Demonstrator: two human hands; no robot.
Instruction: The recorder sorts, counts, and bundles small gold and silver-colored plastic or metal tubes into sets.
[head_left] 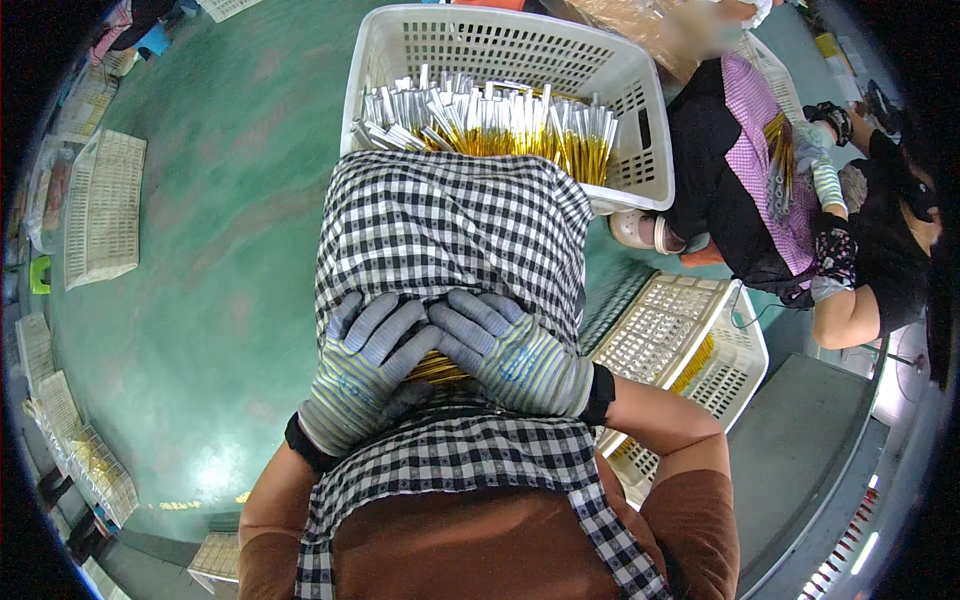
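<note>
My left hand point(362, 372) and my right hand point(515, 355), both in grey striped knit gloves, meet over my lap. They are closed round a bundle of thin gold rods point(438, 369), which shows only in the gap between them. The rest of the bundle is hidden by the gloves and the cloth. Under my hands a black-and-white checked apron point(450, 215) covers my lap. Just beyond my knees stands a white perforated crate point(510, 35) holding many upright gold rods with silver ends point(490, 115).
At right a co-worker in a pink checked apron point(755, 140) holds similar rods point(779, 165) in gloved hands. White crates point(735, 345) with gold rods stand by my right elbow. Another white crate point(105, 205) sits on the green floor point(220, 250) at left.
</note>
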